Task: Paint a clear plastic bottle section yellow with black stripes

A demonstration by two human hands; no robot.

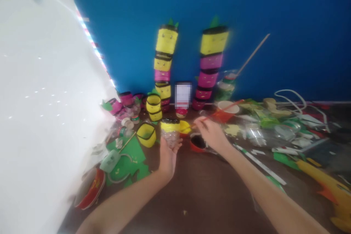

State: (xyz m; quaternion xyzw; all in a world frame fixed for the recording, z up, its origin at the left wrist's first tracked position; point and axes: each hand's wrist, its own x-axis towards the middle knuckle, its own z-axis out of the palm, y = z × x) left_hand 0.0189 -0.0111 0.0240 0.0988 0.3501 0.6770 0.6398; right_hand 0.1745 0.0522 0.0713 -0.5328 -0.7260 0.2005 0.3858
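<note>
My left hand [169,153] is wrapped around a clear plastic cup [170,137] with a yellow painted band and a black rim. My right hand [207,129] pinches a thin red-handled paintbrush [233,104]. The brush's far end points left toward a small yellow container [184,127] just right of the held cup; blur hides whether it touches. Below my right hand sits a red cup with dark contents [198,142]. A yellow cup with a black rim [146,135] stands to the left of my left hand.
Two tall stacks, one mostly yellow [166,40] and one yellow and magenta [210,62], stand against the blue wall. Green sheets [131,153] and a red bowl-like container [91,189] lie left. Right are a white cup [228,107], plastic scraps and a yellow glue gun [318,175].
</note>
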